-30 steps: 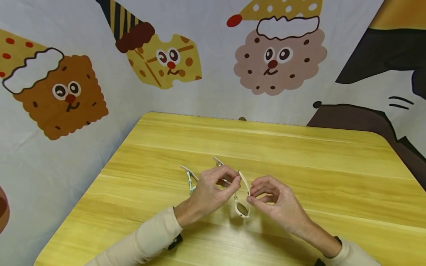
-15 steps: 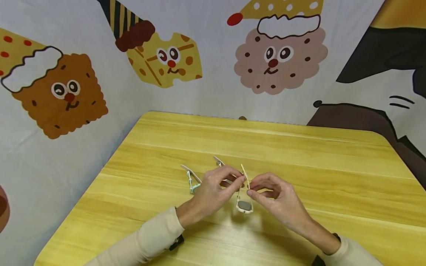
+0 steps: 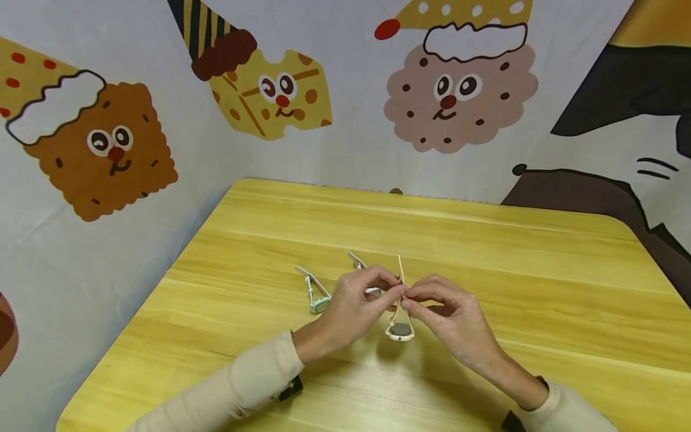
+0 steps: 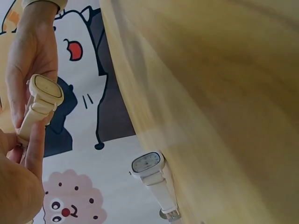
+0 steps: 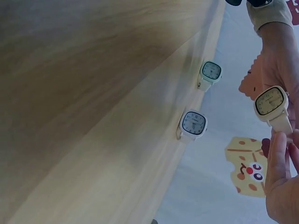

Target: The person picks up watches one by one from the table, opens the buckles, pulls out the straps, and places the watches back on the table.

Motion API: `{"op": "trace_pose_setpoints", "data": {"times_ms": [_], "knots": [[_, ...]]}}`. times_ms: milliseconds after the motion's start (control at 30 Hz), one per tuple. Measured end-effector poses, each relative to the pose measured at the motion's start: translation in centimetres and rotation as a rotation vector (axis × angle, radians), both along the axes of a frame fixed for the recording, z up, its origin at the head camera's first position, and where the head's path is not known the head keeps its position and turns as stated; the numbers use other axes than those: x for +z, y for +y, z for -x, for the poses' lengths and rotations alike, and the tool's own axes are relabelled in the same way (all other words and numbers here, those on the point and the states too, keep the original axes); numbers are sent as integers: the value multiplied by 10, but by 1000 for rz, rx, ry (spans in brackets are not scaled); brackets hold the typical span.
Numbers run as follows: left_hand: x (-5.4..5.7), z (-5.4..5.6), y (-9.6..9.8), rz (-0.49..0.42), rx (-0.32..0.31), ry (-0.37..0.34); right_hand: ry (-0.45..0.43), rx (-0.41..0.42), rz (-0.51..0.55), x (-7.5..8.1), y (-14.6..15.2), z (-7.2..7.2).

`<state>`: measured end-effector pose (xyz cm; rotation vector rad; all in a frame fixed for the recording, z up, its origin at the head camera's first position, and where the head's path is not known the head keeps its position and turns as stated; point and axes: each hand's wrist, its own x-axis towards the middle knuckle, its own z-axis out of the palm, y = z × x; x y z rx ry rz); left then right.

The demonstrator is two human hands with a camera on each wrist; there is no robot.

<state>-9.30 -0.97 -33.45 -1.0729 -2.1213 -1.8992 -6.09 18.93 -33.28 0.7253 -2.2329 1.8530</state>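
Note:
A cream wristwatch [image 3: 400, 331] is held up over the table, its dial end hanging down toward the person. Fingertips of the left hand [image 3: 364, 303] pinch its strap near the upper end from the left. From the other side, the right hand [image 3: 456, 315] pinches the strap too, and the fingertips of both hands meet there. One strap end sticks up above the fingers. In the right wrist view the numbered dial [image 5: 270, 101] shows plainly. How the strap ends and buckle lie between the fingers is hidden.
A mint-green wristwatch [image 5: 211, 71] and a white wristwatch [image 5: 193, 122] stand on the wood-grain table [image 3: 486, 252], left of and behind the hands. The left hand partly covers the white one in the head view. Cartoon-printed cloth [image 3: 351, 162] borders the table's back and left.
The hands have drawn together until their fingertips meet, the left hand shifting right. The cream watch has turned from sideways, and its strap sides have come together at the top.

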Motion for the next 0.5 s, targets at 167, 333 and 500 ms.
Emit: {"op": "trace_pose_setpoints", "data": {"times_ms": [167,333,500], "knots": [[6,3,4,-35,-12,-111,34,-68,-57,5,1,1],[9,3,6,-60,13,-188,3,-127,-177,12,3,1],[11,3,10,-50,26,-172,-39,-146,-322,18,3,2]]}}
